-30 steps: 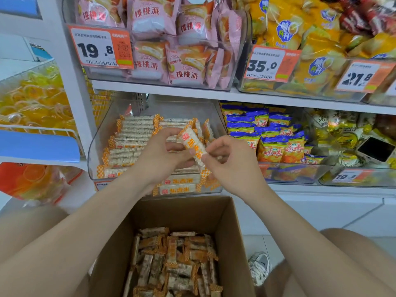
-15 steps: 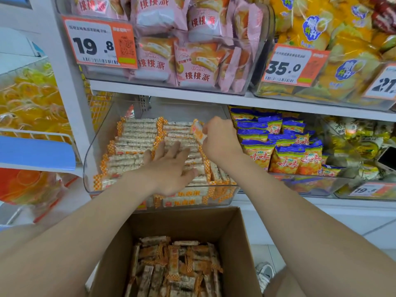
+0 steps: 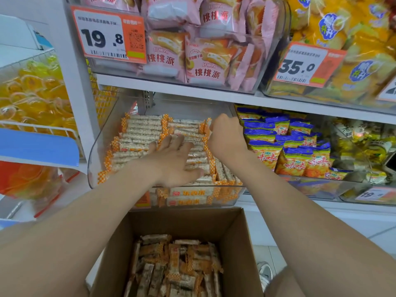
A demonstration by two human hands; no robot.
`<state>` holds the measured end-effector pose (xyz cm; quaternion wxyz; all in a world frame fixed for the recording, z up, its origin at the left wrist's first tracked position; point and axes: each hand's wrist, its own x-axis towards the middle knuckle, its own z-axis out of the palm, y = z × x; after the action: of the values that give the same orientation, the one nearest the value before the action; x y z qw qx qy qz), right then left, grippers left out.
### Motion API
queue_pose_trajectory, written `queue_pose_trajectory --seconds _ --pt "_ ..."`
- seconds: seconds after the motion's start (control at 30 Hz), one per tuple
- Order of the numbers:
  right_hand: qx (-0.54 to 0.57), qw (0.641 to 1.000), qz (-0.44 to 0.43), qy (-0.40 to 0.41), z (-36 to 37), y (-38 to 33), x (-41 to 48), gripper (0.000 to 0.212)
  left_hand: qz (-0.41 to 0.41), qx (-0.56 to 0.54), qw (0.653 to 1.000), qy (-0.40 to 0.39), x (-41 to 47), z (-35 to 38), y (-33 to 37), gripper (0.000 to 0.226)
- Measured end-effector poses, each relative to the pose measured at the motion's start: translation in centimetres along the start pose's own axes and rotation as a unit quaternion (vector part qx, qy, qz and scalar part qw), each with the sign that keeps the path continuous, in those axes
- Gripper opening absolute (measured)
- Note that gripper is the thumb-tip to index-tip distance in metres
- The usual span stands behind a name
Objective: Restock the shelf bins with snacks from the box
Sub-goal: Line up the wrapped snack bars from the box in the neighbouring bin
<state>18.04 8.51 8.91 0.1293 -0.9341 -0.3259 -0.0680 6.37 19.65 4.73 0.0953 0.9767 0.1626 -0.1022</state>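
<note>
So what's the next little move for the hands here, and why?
Probably set the bar pinched in the right hand down onto the row at the back of the clear bin and let go. The left hand lies flat on the stacked bars, steadying them, and the box below holds many more to fetch.

My left hand lies flat, fingers spread, on the rows of bars in the clear bin. My right hand is curled at the bin's far right side, pinching the orange end of one bar. Near me, below the bin, the open box holds a loose heap of the same bars. Blue bags fill the next bin to the right.
</note>
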Motion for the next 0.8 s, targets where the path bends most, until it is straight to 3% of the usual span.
queue_pose_trajectory --seconds 0.17,0.33,0.43,0.5,0.57,0.67,0.8 --pt "-0.046 0.999 -0.013 -0.01 0.8 -0.1 0.9 0.025 -0.005 0.0 0.999 -0.031 0.4 -0.1 -0.1 0.096" --pt "-0.057 0.992 -0.045 -0.101 1.6 0.5 1.9 0.038 0.003 -0.003 0.999 -0.033 0.4 0.1 -0.3 0.095" --pt "-0.103 0.985 -0.074 -0.114 1.5 0.4 1.2 0.047 0.03 0.012 0.998 0.046 0.7 -0.3 -0.5 0.086" --pt "-0.113 0.982 -0.112 -0.099 0.6 0.3 -0.5 0.03 0.059 0.018 0.991 0.117 1.5 -0.6 -0.4 0.082" --pt "-0.087 0.985 -0.125 -0.081 -0.3 0.9 -2.4 0.01 0.071 0.021 0.989 0.128 2.5 -0.9 -0.4 0.078" --pt "-0.041 0.99 -0.105 -0.084 -1.1 2.0 -4.6 0.004 0.049 0.028 0.995 0.08 4.0 -0.9 -0.7 0.07" --pt "-0.043 0.988 -0.119 -0.088 -0.8 3.1 -4.9 0.009 -0.009 0.048 0.997 0.056 4.6 -0.6 -0.8 0.078"
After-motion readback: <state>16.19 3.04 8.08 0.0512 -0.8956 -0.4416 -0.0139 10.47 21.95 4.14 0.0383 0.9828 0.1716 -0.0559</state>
